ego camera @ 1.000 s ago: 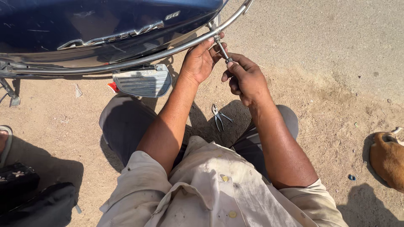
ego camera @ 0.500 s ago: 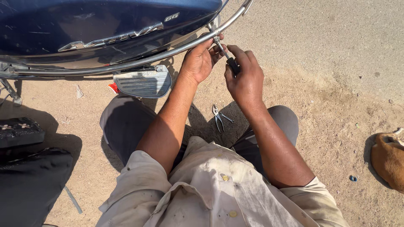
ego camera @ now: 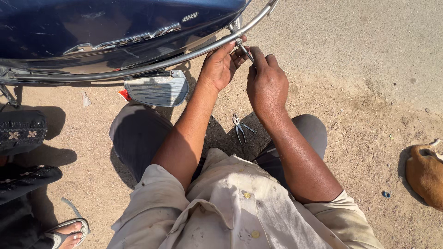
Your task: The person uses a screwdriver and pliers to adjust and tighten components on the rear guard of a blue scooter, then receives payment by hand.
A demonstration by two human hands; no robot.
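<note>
Up close under the blue scooter body (ego camera: pixel 106 27), both hands meet at the chrome guard rail (ego camera: pixel 152 66). The left hand (ego camera: pixel 220 64) curls around the rail where a thin metal tool (ego camera: pixel 243 49) slants down toward the right hand (ego camera: pixel 266 83), which pinches its lower end, fingers closed; pliers (ego camera: pixel 239 128) lie on the dirt below, between the knees

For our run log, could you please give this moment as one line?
left hand: on chrome guard rail | right hand: holding slim metal tool at rail | steel pliers: lying on sandy ground
</note>
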